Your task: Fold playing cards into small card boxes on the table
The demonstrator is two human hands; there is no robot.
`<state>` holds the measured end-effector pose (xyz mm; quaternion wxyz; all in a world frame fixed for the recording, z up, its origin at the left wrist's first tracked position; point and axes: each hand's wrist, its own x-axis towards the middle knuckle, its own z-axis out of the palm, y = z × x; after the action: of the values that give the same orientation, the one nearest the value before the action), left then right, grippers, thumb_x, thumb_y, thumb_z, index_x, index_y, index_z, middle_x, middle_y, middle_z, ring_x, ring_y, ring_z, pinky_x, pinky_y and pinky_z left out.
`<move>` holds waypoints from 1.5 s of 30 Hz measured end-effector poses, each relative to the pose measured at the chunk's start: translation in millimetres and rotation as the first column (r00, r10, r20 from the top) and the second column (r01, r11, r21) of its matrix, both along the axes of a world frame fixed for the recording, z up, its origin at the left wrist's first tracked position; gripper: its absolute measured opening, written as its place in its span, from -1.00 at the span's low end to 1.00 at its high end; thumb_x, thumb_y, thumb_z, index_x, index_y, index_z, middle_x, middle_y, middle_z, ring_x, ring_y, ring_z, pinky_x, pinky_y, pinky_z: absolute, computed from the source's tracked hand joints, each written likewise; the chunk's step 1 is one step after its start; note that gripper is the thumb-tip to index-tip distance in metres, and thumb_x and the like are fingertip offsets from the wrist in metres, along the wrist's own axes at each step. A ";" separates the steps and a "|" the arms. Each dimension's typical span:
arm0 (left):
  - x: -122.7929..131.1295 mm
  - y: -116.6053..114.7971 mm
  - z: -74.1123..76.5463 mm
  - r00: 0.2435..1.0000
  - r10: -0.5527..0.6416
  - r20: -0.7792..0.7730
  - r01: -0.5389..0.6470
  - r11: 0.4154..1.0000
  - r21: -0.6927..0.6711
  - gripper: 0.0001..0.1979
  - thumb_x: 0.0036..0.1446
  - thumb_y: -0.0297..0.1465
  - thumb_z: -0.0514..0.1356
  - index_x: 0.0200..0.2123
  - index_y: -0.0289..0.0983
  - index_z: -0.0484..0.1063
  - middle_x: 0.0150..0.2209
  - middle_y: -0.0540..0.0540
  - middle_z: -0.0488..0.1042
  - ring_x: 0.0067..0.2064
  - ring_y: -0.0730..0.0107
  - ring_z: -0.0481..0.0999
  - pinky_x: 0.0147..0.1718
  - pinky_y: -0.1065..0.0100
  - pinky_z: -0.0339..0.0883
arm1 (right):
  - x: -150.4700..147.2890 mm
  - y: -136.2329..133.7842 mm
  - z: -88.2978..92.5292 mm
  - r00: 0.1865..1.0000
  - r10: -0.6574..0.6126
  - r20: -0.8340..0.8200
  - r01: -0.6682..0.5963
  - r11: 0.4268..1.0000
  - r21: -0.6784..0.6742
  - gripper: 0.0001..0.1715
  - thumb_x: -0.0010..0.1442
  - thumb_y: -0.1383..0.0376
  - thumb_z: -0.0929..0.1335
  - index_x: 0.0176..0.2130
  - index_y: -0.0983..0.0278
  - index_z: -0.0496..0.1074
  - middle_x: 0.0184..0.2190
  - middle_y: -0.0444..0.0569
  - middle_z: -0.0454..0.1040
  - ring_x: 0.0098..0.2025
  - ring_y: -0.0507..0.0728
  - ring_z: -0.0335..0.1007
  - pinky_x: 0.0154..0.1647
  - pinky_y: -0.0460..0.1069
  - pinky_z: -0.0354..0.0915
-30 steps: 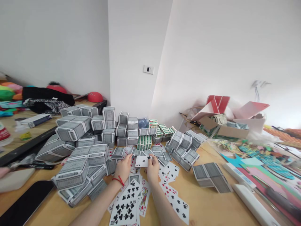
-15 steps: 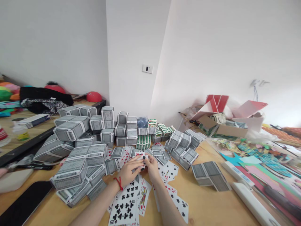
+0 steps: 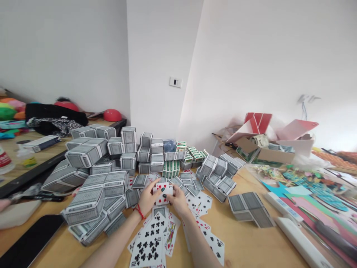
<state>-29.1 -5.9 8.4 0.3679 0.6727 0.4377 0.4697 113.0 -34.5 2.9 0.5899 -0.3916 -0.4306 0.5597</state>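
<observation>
Heart card [image 3: 161, 198] sits between left hand [image 3: 147, 201] and right hand [image 3: 180, 203], face toward the camera, both hands pinching it with thumbs on its face, second card [image 3: 170, 189] partly behind, toward the right hand.

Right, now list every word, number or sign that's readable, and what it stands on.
"10": ten of clubs.
"8": eight of clubs.
"4": card corner poking out left of the ten.
"A": ace behind the held hearts card.

Too small or blurred: the hearts card's corner index, print on the green-and-white boxes, and the red bottle label.
</observation>
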 end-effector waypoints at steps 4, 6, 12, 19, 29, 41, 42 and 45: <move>1.2 2.1 -1.0 0.999 0.026 -0.045 -0.031 0.993 -0.110 -0.70 -0.08 -0.20 0.14 -0.41 -0.32 0.45 -0.54 -0.04 0.48 -0.47 0.31 0.45 -0.50 0.35 0.32 | 2.1 0.3 1.9 0.999 -0.029 0.021 0.030 1.000 -0.010 -0.62 -0.21 0.23 0.47 -0.36 0.30 0.34 -0.62 -0.18 0.41 -0.64 -0.02 0.27 -0.57 -0.12 0.22; 0.1 3.8 -0.4 0.998 0.052 0.030 -0.048 0.991 -0.126 -0.70 -0.09 -0.20 0.14 -0.39 -0.32 0.44 -0.51 -0.04 0.49 -0.46 0.31 0.45 -0.51 0.37 0.31 | 2.4 0.8 0.8 0.998 -0.008 0.068 0.010 1.000 -0.029 -0.62 -0.23 0.20 0.47 -0.41 0.30 0.33 -0.64 -0.19 0.39 -0.64 -0.02 0.26 -0.59 -0.12 0.19; -3.4 8.3 1.0 0.978 0.052 0.203 -0.013 0.982 -0.191 -0.67 -0.13 -0.22 0.19 -0.30 -0.33 0.42 -0.36 -0.09 0.54 -0.33 0.26 0.49 -0.41 0.35 0.36 | 0.0 1.9 -4.6 0.980 -0.013 0.197 0.018 1.000 -0.023 -0.62 -0.21 0.11 0.46 -0.52 0.32 0.30 -0.69 -0.20 0.34 -0.70 -0.06 0.15 -0.66 -0.14 0.08; 1.1 1.5 6.1 0.959 -0.024 0.283 0.121 0.936 -0.331 -0.73 -0.22 -0.22 0.25 -0.52 -0.32 0.41 -0.54 -0.06 0.51 -0.48 0.30 0.47 -0.55 0.38 0.31 | 4.0 0.6 2.0 0.984 -0.167 0.063 0.168 0.985 -0.025 -0.56 -0.17 0.01 0.43 -0.52 0.29 0.28 -0.74 -0.23 0.26 -0.73 -0.08 0.08 -0.69 -0.16 0.00; -4.1 10.3 0.8 0.923 0.083 0.375 0.061 0.932 -0.358 -0.67 -0.25 -0.19 0.24 -0.44 -0.33 0.41 -0.59 0.02 0.43 -0.57 0.44 0.39 -0.61 0.46 0.21 | 3.1 3.4 -1.6 0.979 -0.198 0.056 0.200 0.979 -0.033 -0.54 -0.18 -0.01 0.42 -0.47 0.33 0.36 -0.74 -0.24 0.24 -0.73 -0.09 0.01 -0.70 -0.15 -0.02; -4.2 11.6 -2.7 0.907 -0.008 0.421 0.155 0.937 -0.314 -0.78 -0.19 -0.33 0.22 -0.43 -0.28 0.27 -0.66 0.12 0.35 -0.59 0.49 0.37 -0.55 0.45 0.27 | 3.6 -1.6 1.1 0.978 -0.145 0.151 0.143 0.989 0.023 -0.61 -0.18 0.06 0.43 -0.60 0.32 0.32 -0.75 -0.24 0.19 -0.69 -0.09 -0.03 -0.67 -0.14 -0.06; -3.3 10.1 -2.4 0.927 -0.053 0.371 0.171 0.942 -0.290 -0.78 -0.18 -0.33 0.21 -0.44 -0.28 0.27 -0.66 0.12 0.36 -0.59 0.48 0.38 -0.55 0.45 0.26 | 3.5 -0.6 -0.7 0.974 -0.176 0.142 0.177 0.984 0.005 -0.60 -0.17 0.05 0.43 -0.61 0.32 0.30 -0.76 -0.24 0.19 -0.69 -0.08 -0.03 -0.67 -0.14 -0.06; -0.5 5.7 -1.2 0.951 -0.122 0.283 0.197 0.947 -0.254 -0.76 -0.16 -0.31 0.20 -0.38 -0.29 0.29 -0.56 0.04 0.45 -0.53 0.42 0.43 -0.53 0.42 0.28 | 3.2 2.3 -6.2 0.967 -0.218 0.128 0.225 0.974 -0.040 -0.59 -0.15 0.03 0.41 -0.57 0.32 0.32 -0.76 -0.24 0.20 -0.71 -0.08 -0.03 -0.69 -0.13 -0.05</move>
<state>-29.7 -0.3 7.1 0.5511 0.5788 0.3905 0.4569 116.1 -32.3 -3.3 0.6102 -0.4868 -0.4044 0.4766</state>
